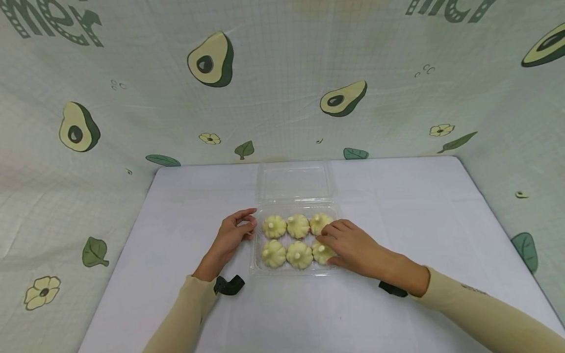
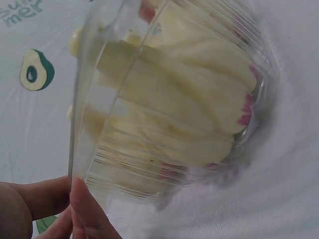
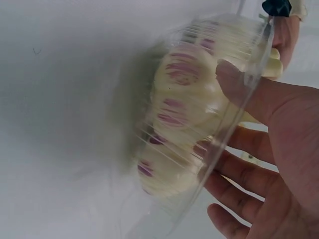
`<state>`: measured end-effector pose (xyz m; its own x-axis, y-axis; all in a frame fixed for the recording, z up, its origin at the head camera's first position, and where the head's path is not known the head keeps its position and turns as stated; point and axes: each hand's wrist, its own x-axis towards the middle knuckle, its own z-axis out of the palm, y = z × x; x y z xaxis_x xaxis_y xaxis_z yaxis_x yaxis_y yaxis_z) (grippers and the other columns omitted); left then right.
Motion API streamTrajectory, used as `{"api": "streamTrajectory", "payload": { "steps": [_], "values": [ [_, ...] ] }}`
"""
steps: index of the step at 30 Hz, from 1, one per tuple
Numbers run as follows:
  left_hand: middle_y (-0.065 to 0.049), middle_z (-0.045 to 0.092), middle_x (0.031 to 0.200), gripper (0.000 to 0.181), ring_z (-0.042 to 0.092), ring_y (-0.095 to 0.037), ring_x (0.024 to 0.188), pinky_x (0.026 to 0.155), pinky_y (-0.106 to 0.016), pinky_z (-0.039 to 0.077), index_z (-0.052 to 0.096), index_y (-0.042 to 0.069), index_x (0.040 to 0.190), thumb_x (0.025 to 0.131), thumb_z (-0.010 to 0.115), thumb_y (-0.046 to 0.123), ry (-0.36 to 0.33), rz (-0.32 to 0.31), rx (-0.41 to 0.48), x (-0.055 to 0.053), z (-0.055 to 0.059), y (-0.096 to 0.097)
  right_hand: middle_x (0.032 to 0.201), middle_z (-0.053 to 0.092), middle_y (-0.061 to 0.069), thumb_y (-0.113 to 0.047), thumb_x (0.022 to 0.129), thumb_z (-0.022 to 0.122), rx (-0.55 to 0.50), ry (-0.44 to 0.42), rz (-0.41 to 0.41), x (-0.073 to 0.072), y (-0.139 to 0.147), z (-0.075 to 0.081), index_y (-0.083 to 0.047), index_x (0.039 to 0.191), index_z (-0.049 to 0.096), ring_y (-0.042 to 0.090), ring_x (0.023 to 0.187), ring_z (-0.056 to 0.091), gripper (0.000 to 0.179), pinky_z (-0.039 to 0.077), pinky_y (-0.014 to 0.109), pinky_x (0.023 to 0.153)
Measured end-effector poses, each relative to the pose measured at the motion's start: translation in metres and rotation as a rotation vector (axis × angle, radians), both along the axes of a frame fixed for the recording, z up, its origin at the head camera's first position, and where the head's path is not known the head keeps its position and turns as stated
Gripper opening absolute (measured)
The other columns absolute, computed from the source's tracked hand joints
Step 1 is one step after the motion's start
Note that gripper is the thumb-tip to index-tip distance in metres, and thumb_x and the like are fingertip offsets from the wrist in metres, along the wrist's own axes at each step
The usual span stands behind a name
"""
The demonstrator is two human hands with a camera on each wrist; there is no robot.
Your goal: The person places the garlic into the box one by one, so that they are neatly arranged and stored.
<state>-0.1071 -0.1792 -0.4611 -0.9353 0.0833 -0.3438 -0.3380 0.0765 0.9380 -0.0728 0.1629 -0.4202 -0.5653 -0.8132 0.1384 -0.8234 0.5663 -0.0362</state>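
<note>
"On the white table (image 1: 441,220), head view: count, please?"

"One clear tray (image 1: 291,272), one lid (image 1: 295,182) laid open behind it. Six garlic bulbs (image 1: 298,226), two rows of three, all inside the tray. Two hands, two dark wrist cameras (image 1: 229,285). Four large avocado prints (image 1: 212,59) on the backdrop (image 1: 273,113)."

"Hands?"

"Left hand (image 1: 231,233) at the tray's left edge, fingers bent. Right hand (image 1: 355,247) over the right edge, thumb and fingers curled round the front right bulb (image 1: 321,252)."

"Room?"

"Lid reaches close to the table's far edge. Broad cloth to either side of the tray, more in front."

"Left wrist view?"

"Thumb and finger pinch the rim (image 2: 75,134), one on each side. Bulbs show behind the ribbed wall, pink-purple at their bases; they overlap, so I cannot count them here."

"Right wrist?"

"Thumb on one side of a bulb, fingertips on the other, palm outside the rim; some fingers lie partly behind plastic. Purple streaks on the bulbs. Left hand at the far end. Cloth lies beside the tray wall, outside it."
</note>
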Motion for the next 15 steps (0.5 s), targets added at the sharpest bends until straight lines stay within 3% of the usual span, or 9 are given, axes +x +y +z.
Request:
{"api": "streamTrajectory", "payload": {
  "steps": [9,15],
  "values": [
    [-0.005,0.06,0.112,0.046,0.06,-0.011,0.083,0.068,-0.021,0.055,0.055,0.0,0.151,0.106,0.063,0.005,0.005,-0.006,-0.004,0.002,0.0,-0.001,0.118,0.067,0.006,-0.035,0.088,0.088,-0.151,0.004,-0.05,-0.004,0.013,0.014,-0.005,0.124,0.071,0.029,0.115,0.063,0.049,0.051,0.047,0.104],
    [-0.005,0.06,0.112,0.046,0.06,-0.011,0.083,0.069,-0.021,0.055,0.054,0.0,0.151,0.107,0.063,0.005,0.007,-0.01,-0.016,0.001,0.0,-0.001,0.122,0.067,0.012,-0.027,0.09,0.087,-0.249,-0.006,-0.167,-0.017,0.024,0.018,-0.003,0.125,0.069,0.035,0.116,0.064,0.046,0.05,0.054,0.104]
  ]
}}
